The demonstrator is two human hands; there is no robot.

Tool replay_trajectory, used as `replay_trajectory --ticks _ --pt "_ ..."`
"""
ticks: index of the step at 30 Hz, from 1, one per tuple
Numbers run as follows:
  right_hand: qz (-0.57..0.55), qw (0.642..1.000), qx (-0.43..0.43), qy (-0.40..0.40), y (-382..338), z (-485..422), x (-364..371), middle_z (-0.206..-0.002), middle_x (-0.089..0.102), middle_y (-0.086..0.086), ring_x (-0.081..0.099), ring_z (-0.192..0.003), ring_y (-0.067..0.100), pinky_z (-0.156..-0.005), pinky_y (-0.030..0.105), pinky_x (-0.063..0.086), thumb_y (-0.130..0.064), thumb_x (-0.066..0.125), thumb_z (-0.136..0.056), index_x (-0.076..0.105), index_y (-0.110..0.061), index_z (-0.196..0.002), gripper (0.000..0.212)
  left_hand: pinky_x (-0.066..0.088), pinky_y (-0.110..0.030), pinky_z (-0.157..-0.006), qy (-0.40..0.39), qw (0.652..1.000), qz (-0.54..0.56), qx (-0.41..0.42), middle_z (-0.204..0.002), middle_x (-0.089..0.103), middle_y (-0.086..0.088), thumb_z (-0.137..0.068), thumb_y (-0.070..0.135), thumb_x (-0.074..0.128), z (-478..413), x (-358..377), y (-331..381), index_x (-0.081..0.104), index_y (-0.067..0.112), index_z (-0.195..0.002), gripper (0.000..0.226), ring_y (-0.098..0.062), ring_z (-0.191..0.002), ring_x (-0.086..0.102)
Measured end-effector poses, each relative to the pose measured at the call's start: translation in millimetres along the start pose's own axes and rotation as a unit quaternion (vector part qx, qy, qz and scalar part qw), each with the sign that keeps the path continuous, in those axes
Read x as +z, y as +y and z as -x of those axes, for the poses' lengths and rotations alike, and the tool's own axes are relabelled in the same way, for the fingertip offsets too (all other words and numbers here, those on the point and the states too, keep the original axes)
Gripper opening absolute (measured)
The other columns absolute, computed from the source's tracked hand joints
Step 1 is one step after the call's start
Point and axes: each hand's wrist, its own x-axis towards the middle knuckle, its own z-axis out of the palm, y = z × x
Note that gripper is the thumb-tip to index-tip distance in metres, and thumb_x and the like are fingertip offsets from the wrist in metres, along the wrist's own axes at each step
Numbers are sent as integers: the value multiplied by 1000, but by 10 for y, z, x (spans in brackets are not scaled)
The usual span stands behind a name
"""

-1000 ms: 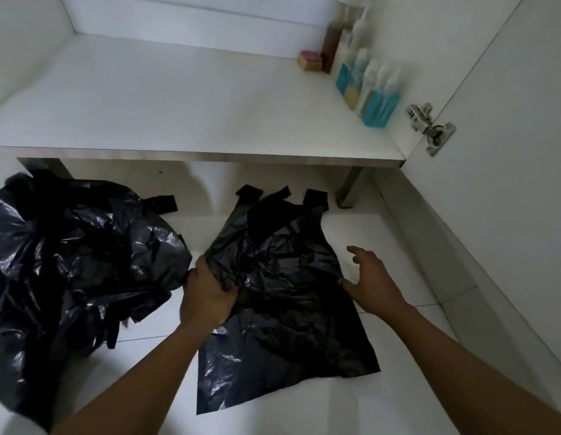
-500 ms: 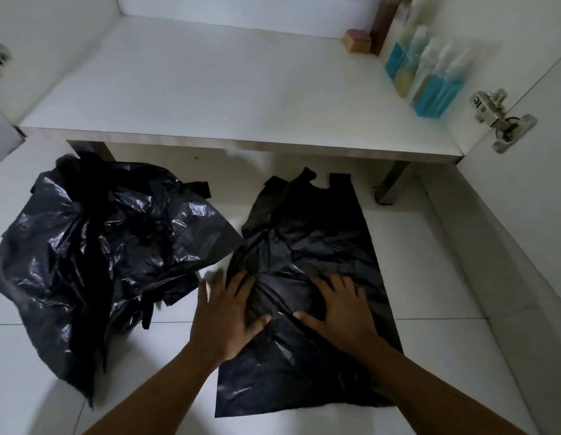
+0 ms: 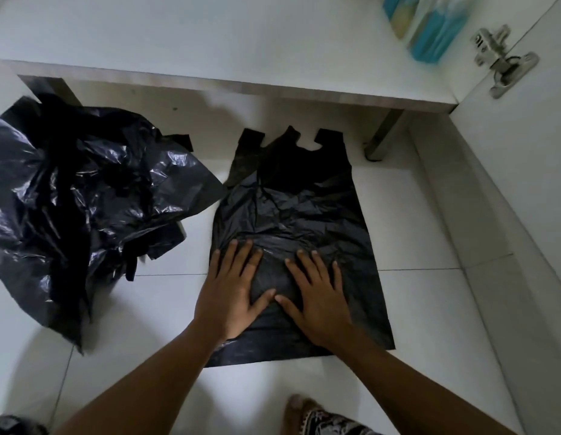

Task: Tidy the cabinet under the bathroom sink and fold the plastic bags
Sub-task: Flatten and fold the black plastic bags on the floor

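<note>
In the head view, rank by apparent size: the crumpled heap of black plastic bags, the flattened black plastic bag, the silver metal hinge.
1. crumpled heap of black plastic bags, narrowly
2. flattened black plastic bag
3. silver metal hinge, far smallest

You'll see the flat bag (image 3: 291, 208) is thin, crinkled black plastic, the heap (image 3: 84, 196) glossier, the floor tiles (image 3: 147, 309) smooth and shiny, the hinge (image 3: 502, 61) bright metal, the cabinet shelf (image 3: 210, 36) seemingly matt laminate.
</note>
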Motion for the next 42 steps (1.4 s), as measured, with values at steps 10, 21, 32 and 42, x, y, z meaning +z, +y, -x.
replay_trajectory --ticks 10,21,32,42 --pt "21 999 34 -11 298 182 -50 -165 -1 -7 -9 -151 13 -120 55 -4 -75 19 -92 8 -25 -158 83 12 -53 -123 -17 1000 -25 3 -166 18 -7 -89 76 34 41 3 32 26 27 -158 85 -30 -154 9" --pt "-6 984 177 -11 1006 397 -239 -164 -13 -10 -17 -150 15 -117 61 -7 -83 14 -87 -11 -29 -156 91 13 -51 -123 -15 1000 -16 -6 -164 24 -6 -85 77 38 35 -2 42 31 28 -156 86 -29 -153 14" --pt "-32 979 141 145 860 -229 -519 -133 49 0 40 -126 21 -108 51 24 -56 50 -94 54 -26 -126 45 43 -43 -89 -2 999 7 -39 -107 64 -6 -89 61 51 -741 -564 151 66 21 -96 43 -30 -108 56" --pt "-6 996 11 83 453 -892 -168 -144 42 1 33 -137 22 -112 50 23 -50 42 -96 48 -25 -135 47 40 -44 -98 35 999 -18 -24 -137 50 -10 -86 51 54 -1280 -206 -238 49 15 -137 63 -34 -121 46"
